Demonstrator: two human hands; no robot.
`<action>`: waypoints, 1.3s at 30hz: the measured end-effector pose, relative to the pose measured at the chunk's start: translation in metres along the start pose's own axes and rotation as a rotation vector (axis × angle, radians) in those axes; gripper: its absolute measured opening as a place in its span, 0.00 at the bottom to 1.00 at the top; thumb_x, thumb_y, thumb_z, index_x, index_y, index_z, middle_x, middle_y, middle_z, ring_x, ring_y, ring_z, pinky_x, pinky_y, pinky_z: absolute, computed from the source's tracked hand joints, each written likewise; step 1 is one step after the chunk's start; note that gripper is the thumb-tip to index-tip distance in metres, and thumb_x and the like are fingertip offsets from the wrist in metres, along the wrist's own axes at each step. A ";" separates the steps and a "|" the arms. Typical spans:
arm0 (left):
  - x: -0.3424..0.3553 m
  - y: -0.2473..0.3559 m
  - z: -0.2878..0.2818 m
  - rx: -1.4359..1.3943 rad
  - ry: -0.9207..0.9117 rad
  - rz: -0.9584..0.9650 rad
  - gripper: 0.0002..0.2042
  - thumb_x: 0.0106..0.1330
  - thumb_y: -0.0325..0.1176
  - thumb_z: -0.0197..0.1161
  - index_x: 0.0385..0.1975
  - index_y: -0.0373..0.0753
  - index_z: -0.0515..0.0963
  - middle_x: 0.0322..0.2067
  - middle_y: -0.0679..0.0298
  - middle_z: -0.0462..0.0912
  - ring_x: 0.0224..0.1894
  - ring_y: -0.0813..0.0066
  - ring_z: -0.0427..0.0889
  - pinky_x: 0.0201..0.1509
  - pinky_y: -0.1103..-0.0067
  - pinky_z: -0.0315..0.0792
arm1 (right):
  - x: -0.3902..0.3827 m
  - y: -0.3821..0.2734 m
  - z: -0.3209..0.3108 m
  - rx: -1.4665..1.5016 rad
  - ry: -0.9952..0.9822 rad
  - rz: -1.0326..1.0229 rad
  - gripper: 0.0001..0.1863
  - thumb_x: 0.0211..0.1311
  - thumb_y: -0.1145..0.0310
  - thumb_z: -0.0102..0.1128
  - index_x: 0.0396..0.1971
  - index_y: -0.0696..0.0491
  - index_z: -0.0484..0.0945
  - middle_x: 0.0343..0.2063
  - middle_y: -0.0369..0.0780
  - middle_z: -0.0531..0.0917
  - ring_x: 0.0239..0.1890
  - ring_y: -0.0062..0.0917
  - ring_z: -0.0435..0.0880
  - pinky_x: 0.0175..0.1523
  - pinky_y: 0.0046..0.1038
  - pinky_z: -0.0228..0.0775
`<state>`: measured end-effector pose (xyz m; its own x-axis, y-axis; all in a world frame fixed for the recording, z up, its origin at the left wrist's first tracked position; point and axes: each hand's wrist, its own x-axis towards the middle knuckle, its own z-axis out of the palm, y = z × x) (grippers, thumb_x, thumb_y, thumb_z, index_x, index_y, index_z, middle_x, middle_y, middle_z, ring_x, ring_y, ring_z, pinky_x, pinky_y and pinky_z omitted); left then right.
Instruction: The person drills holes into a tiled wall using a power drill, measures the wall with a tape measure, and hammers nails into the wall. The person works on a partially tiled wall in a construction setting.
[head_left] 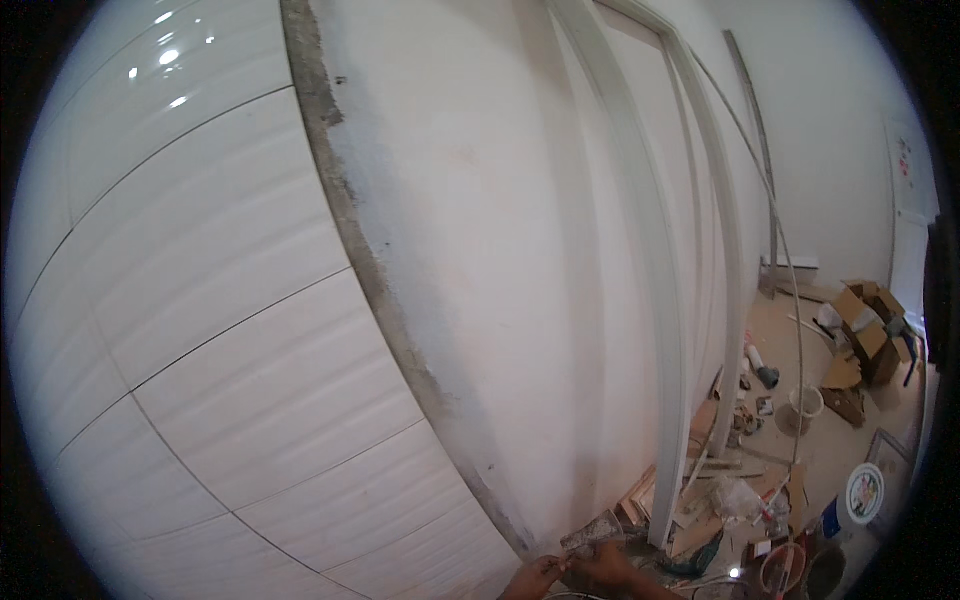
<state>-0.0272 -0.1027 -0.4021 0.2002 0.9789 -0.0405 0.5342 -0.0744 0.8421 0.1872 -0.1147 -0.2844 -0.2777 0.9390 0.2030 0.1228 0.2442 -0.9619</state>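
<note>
Low in the head view, at the foot of the wall, my two hands are close together. My right hand (pixel 608 570) is closed, with a flat grey blade like a trowel's (pixel 594 532) standing out above it; the handle is hidden. My left hand (pixel 536 578) is beside it, its fingers pinched near the right hand, and what they hold is too small to tell. Just above the hands ends a rough grey mortar strip (pixel 385 300). It runs between the glossy white wall tiles (pixel 270 380) on the left and the white painted wall (pixel 490 250).
White upright frames (pixel 655 230) stand right of the painted wall. Scraps, tools and offcuts litter the floor there. Farther right are a white bucket (pixel 805 402), a round white lid (pixel 865 492), an orange-rimmed bucket (pixel 783 570) and open cardboard boxes (pixel 865 335). A long thin pole (pixel 778 225) leans across.
</note>
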 end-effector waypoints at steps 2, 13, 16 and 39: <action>-0.007 0.053 -0.035 0.179 -0.131 0.076 0.17 0.61 0.45 0.66 0.45 0.43 0.84 0.45 0.49 0.84 0.49 0.56 0.82 0.51 0.64 0.75 | 0.003 -0.010 -0.002 -0.093 -0.120 0.363 0.33 0.55 0.47 0.66 0.47 0.64 0.77 0.29 0.48 0.85 0.35 0.35 0.87 0.41 0.35 0.77; 0.008 0.225 -0.145 -0.042 0.145 0.235 0.05 0.66 0.32 0.64 0.35 0.38 0.82 0.34 0.68 0.82 0.37 0.75 0.77 0.45 0.76 0.72 | 0.059 -0.127 -0.041 0.304 0.033 0.291 0.20 0.66 0.53 0.62 0.37 0.58 0.78 0.19 0.34 0.75 0.20 0.20 0.75 0.24 0.23 0.69; 0.013 0.261 -0.187 -0.038 0.251 0.217 0.09 0.66 0.36 0.66 0.37 0.36 0.82 0.33 0.65 0.83 0.33 0.79 0.77 0.41 0.79 0.72 | 0.054 -0.161 -0.058 0.540 0.048 0.202 0.21 0.67 0.53 0.61 0.42 0.60 0.75 0.15 0.34 0.69 0.12 0.18 0.67 0.18 0.24 0.63; 0.024 0.381 -0.274 0.125 0.360 0.727 0.10 0.63 0.28 0.66 0.42 0.39 0.76 0.40 0.67 0.80 0.28 0.89 0.70 0.30 0.86 0.65 | 0.013 -0.132 -0.084 0.580 0.462 0.314 0.19 0.64 0.55 0.63 0.35 0.58 0.73 0.16 0.36 0.71 0.13 0.24 0.70 0.16 0.29 0.63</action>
<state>-0.0441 -0.0550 0.0653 0.2668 0.6776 0.6853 0.4644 -0.7134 0.5247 0.2476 -0.1148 -0.1392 0.1256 0.9792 -0.1596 -0.4196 -0.0933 -0.9029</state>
